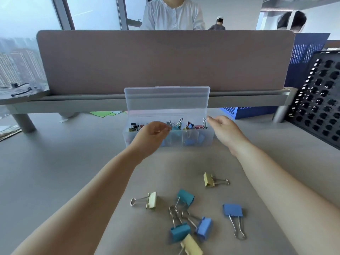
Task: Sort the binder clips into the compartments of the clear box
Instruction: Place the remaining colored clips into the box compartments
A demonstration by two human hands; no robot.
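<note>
Closest to camera: pale yellow clip [191, 244], cut off by the bottom edge and touching a teal clip [180, 232]. Blue clip [205, 226] sits just right of that. Both have their wire handles tangled with those of a second teal clip [185, 196] further up. Second blue clip [233, 209] lies apart on the right, handles pointing toward the camera. Cream clip [151, 199] is on the left, handles pointing left. Yellow clip [208, 179] is furthest up, handles pointing right. All seven are loose on the grey table [55, 162], between the two forearms.

Clear box [206, 139] stands further back, mid-table, with its lid [166, 102] upright against the mauve divider panel [165, 61]. The compartments already hold clips: small mixed colours at the left end, bigger blue, yellow and pink ones toward the right.

Left hand [150, 135] is at the box's front wall, left of centre, fingers curled in toward the thumb. Silver wire shows at the fingertips, but I cannot tell whether it is pinched or just lying in the box behind.

Right hand [225, 131] is by the box's right end, fingers loosely spread, holding nothing.

Also here: black perforated tray [316, 107] at right, blue basket [246, 111] behind it, green paper [101, 113] under the divider shelf, and a person in a white top [173, 15] beyond the panel.
</note>
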